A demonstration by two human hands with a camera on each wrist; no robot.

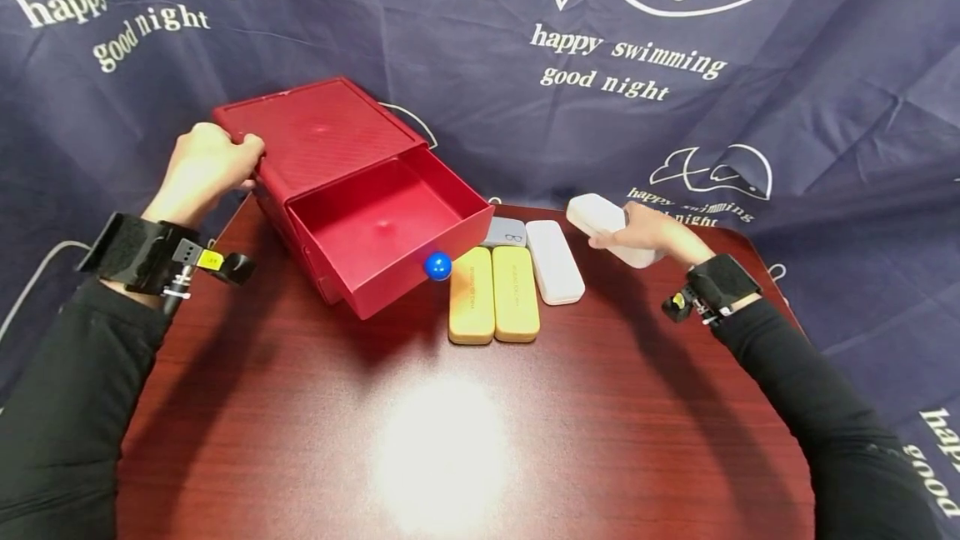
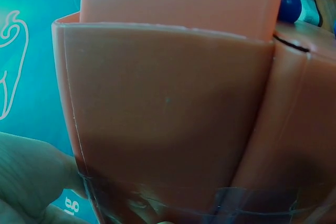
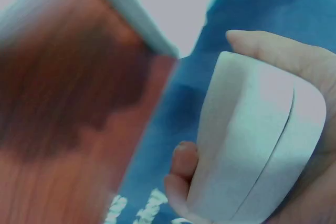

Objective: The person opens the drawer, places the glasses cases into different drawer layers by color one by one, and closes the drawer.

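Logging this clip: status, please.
Left hand grips red drawer box, drawer open. Right hand holds white case off table. Blue ball and four cases beside drawer.

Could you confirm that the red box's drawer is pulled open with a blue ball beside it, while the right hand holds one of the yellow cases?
Not quite: the right hand holds a white case, as the head and right wrist views show. Both yellow cases lie on the table. The red box does have its drawer pulled open, with the blue ball beside it.
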